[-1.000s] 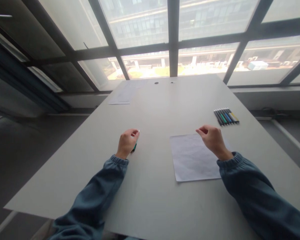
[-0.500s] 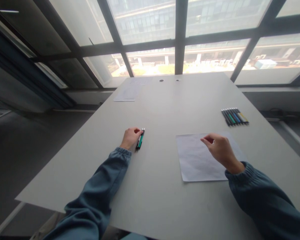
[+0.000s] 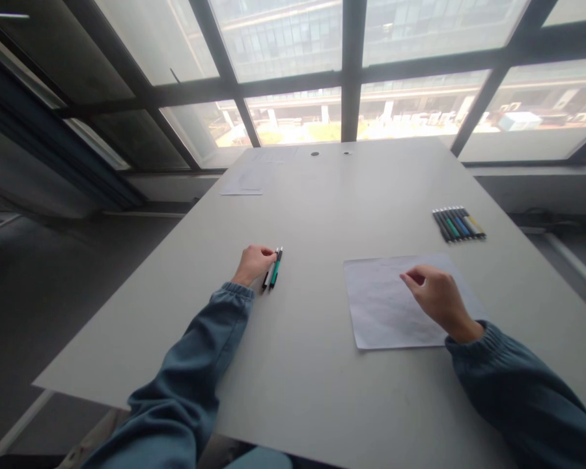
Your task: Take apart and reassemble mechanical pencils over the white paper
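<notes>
Near edge: our two arms in blue-grey sweatshirt sleeves (image 3: 190,384) reach onto the pale grey rectangular table (image 3: 303,365); nothing else lies at this end.

Right, mid-table: our right hand (image 3: 437,296) rests on the white sheet of paper (image 3: 381,306), fingers curled loosely inward with the thumb toward the forefinger; we see nothing pinched between them, and whether the hand is fully closed we cannot tell; it holds no pen.

Left, mid-table: our left hand (image 3: 254,264) lies on the table with fingertips touching two pens side by side, a black-and-white one (image 3: 267,275) next to the hand and a green-barrelled one (image 3: 275,272) just right of it; both pens lie flat on the surface, tips pointing near-left; the fingers are bent against them but not wrapped round, so this reads as contact, not a grasp.

Far right: a row of about eight pens, dark, green, blue and yellow barrels (image 3: 458,224), set parallel and touching, well apart from either hand.

Far left: further white sheets (image 3: 247,179) near the window end; two small round holes (image 3: 315,154) in the tabletop beyond.

Risks, as we judge them: the round barrels may roll on the smooth top if the left fingers nudge sideways; the loose sheet could slide or crease under the right hand's weight.
</notes>
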A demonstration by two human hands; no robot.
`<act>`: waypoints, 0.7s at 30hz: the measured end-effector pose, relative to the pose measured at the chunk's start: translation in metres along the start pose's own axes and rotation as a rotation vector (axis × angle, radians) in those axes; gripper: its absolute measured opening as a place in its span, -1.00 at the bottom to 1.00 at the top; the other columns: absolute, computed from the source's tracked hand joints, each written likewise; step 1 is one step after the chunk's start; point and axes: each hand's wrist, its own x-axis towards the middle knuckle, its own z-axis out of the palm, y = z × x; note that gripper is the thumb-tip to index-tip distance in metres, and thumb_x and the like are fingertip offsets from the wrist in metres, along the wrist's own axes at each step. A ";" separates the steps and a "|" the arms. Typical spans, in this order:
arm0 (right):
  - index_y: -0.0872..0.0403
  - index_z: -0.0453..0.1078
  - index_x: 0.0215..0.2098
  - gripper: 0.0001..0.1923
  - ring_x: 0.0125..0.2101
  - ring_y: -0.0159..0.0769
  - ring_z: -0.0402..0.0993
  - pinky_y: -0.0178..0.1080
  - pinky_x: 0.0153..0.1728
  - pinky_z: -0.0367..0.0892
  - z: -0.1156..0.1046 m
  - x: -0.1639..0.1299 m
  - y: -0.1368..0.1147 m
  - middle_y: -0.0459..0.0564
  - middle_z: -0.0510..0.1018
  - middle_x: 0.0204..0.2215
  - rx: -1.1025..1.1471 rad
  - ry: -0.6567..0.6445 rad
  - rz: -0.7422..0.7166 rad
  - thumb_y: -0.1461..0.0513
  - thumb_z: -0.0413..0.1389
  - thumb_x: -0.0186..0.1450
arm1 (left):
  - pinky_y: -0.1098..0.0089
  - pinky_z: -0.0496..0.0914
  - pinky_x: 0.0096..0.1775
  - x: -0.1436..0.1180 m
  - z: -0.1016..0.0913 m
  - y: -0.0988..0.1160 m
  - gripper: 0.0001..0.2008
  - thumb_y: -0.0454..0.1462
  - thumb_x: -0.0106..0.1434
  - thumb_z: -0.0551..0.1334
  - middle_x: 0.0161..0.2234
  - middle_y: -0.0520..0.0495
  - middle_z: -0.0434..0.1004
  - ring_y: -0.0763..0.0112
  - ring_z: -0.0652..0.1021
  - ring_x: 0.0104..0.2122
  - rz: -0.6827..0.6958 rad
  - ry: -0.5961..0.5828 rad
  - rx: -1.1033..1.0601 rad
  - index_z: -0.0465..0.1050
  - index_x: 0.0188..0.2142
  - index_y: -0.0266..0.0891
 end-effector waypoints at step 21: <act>0.09 0.50 -0.02 -0.63 -0.37 -0.24 0.58 -0.21 -0.35 0.43 0.011 -0.015 -0.063 0.07 0.68 -0.28 0.772 -0.264 0.161 0.02 0.16 0.36 | 0.42 0.33 -0.36 -0.063 0.063 0.136 -0.63 -0.12 -0.05 0.51 -0.46 -0.05 0.51 0.54 0.40 -0.48 -0.037 -0.428 -1.064 0.62 -0.32 -0.34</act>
